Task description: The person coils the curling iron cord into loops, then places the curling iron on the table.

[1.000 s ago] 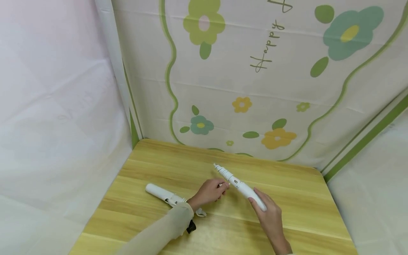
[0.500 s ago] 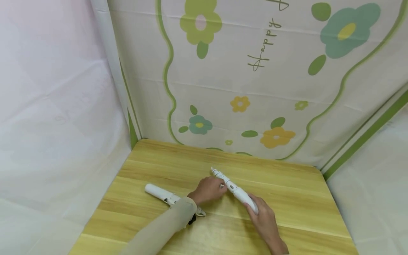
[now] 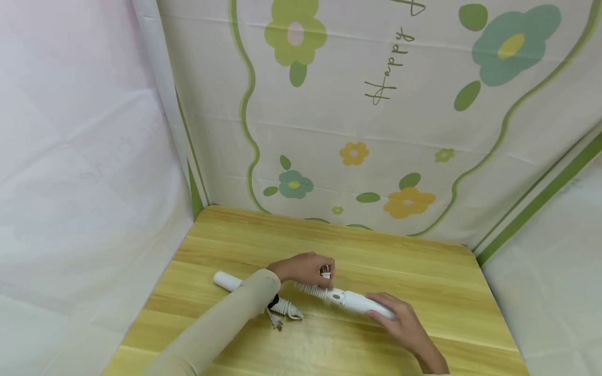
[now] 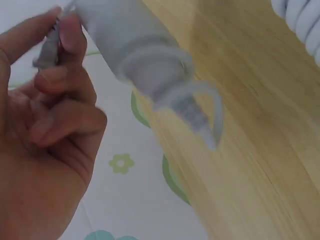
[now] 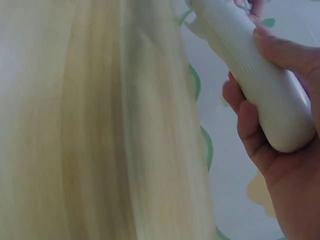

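Observation:
My right hand (image 3: 400, 316) grips the smooth, rounded end of a white wand-shaped electrical appliance (image 3: 367, 304). Loops of its white cord (image 3: 312, 290) are wound round the opposite, narrower end. Between thumb and fingertips, my left hand (image 3: 303, 267) pinches the plug (image 3: 325, 272) above those loops. In the left wrist view, the plug (image 4: 47, 50) sits beside the appliance's tapered tip (image 4: 192, 117), where a loose loop of cord hangs. The right wrist view shows my fingers curled round the pale body (image 5: 270, 95), which has fine ridges along it.
A second white appliance (image 3: 228, 281) lies on the wooden table (image 3: 376, 350), partly hidden under my left forearm. Its coiled cord (image 3: 285, 308) and plug (image 3: 276, 320) show past the sleeve. A flower-print cloth (image 3: 329, 104) stands behind the table.
The held appliance's corded tip has swung down and left, so it lies flatter in view. My left hand has passed over the cord loops with the plug, and the second appliance's plug is uncovered.

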The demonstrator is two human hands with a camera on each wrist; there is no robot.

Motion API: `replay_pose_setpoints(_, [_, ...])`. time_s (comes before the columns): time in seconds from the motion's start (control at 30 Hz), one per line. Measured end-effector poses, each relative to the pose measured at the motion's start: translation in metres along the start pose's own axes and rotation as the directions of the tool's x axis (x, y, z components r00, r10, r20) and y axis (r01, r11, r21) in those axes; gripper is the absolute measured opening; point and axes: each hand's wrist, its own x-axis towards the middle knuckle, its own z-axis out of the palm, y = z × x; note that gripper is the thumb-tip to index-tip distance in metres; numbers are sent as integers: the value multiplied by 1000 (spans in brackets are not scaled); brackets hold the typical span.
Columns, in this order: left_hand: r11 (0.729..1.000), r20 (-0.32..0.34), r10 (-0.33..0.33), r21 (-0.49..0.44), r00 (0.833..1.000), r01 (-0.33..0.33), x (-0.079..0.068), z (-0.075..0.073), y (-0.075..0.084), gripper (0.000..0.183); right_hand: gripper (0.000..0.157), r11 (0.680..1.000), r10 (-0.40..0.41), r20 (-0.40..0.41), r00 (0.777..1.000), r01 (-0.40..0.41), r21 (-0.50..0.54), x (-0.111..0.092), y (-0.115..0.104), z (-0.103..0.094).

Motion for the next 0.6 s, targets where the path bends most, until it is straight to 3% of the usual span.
replay_pose_setpoints(0.07, [993, 61, 27, -115, 998, -19, -1, -2, -2, 14, 37, 991, 53, 71, 996, -62, 118, -3, 0, -8])
replay_pose_setpoints(0.17, [961, 159, 84, -272, 984, -38, -3, -2, -3, 13, 35, 948, 117, 181, 977, -164, 273, -6, -1, -18])
replay_pose_setpoints(0.33, [893, 254, 157, -450, 954, -27, -8, 2, -1, 14, 37, 874, 60, 293, 954, -192, 446, -7, 3, -27])
replay_pose_setpoints(0.43, [850, 252, 164, -526, 954, -8, -13, 8, -1, 25, 37, 835, 55, 329, 943, -224, 503, -7, 5, -29])
replay_pose_setpoints(0.5, [824, 208, 159, -566, 965, -14, -16, 12, -1, 33, 37, 809, 84, 342, 936, -264, 525, -6, 5, -29])
replay_pose_setpoints(0.6, [764, 117, 146, -644, 982, -37, -18, 19, 2, 39, 36, 772, 106, 332, 937, -288, 567, -7, 6, -25])
